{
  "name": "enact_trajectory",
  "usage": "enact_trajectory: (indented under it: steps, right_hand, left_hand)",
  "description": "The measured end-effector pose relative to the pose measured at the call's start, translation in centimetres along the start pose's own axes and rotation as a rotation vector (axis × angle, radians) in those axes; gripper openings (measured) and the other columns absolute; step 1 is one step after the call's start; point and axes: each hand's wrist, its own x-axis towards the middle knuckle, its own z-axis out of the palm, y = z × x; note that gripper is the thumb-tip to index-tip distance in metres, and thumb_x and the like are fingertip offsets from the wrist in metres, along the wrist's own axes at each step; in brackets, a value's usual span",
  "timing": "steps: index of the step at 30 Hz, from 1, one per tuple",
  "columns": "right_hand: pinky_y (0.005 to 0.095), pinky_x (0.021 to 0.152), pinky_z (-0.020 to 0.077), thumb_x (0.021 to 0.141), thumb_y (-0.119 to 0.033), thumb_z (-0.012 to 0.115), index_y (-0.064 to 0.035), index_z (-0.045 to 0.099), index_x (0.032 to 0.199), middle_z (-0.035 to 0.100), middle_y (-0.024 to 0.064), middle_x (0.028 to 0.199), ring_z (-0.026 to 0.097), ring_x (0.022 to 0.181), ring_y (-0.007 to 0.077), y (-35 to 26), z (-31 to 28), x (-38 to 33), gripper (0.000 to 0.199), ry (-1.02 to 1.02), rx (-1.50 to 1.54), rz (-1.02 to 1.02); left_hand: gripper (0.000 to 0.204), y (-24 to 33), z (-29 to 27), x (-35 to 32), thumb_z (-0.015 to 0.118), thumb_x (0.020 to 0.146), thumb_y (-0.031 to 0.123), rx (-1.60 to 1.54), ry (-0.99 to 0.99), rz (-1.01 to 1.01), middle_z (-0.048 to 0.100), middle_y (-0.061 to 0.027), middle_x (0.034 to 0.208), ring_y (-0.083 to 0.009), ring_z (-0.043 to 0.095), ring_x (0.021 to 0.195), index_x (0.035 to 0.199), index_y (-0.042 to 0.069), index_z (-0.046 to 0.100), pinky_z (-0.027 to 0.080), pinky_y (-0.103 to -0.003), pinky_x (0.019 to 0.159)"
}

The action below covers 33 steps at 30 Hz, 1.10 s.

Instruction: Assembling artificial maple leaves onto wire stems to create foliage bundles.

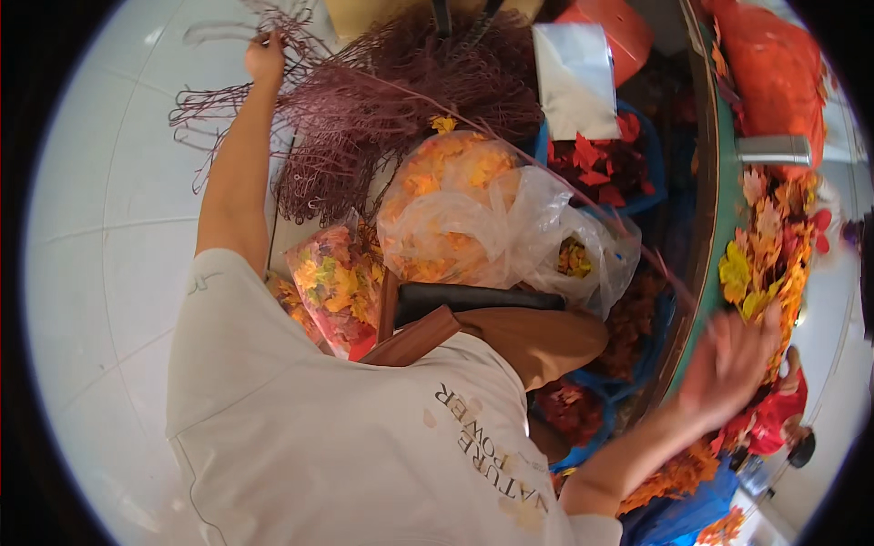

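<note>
The left hand is stretched far out, its fingers closed on a thin stem of the dark red bare branches, which lie heaped across the floor beside clear plastic bags of orange and yellow leaves. The right hand is blurred; its fingers look spread and hold nothing I can make out. It hovers at the green edge of the counter, just beside a garland of yellow and orange leaves lying along that counter. A blue tub of red leaves sits below the counter edge.
</note>
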Motion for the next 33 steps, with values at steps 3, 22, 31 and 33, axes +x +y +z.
enact_trajectory:
  steps: [3,22,31,33]
  right_hand:
    - [0.0224,0.061,0.04,0.093,-0.013,0.045,0.0025,0.054,0.1,0.04,0.0018,0.066,0.039,0.053,0.0098,-12.2,-5.0,-5.6,0.019,-0.046,-0.119,0.04]
    - [0.0165,0.041,0.027,0.088,-0.028,0.056,-0.0018,0.061,0.085,0.053,-0.0002,0.066,0.038,0.049,0.0016,-12.4,-3.3,-19.1,0.026,-0.175,-1.146,0.346]
    - [0.0279,0.082,0.041,0.089,-0.016,0.055,0.0028,0.035,0.133,0.048,0.016,0.128,0.049,0.102,0.019,18.3,3.9,1.2,0.051,-0.305,-0.893,-0.001]
    - [0.03,0.095,0.0377,0.087,-0.017,0.058,0.0028,0.033,0.133,0.045,0.018,0.129,0.045,0.119,0.0255,21.8,7.3,2.9,0.056,-0.286,-0.911,0.002]
  left_hand:
    - [0.036,-3.4,-0.7,0.1,0.062,0.08,0.034,0.078,0.114,-0.135,0.066,-0.0199,0.083,-0.0343,0.064,0.08,0.087,-0.001,0.065,0.048,-0.041,0.072]
    - [0.018,17.0,-2.8,-11.4,0.054,0.088,0.017,-0.401,-0.25,0.733,0.063,-0.0111,0.09,-0.0323,0.061,0.079,0.104,0.012,0.061,0.049,-0.036,0.065]
    - [0.033,18.5,-4.8,-16.1,0.051,0.082,-0.005,-0.591,-0.549,0.866,0.055,-0.0069,0.099,-0.0201,0.058,0.085,0.111,0.007,0.059,0.046,-0.023,0.071]
    - [0.036,17.9,-5.2,-15.8,0.052,0.081,-0.005,-0.451,-0.523,0.957,0.054,-0.0077,0.099,-0.0196,0.058,0.084,0.115,0.006,0.057,0.046,-0.024,0.069]
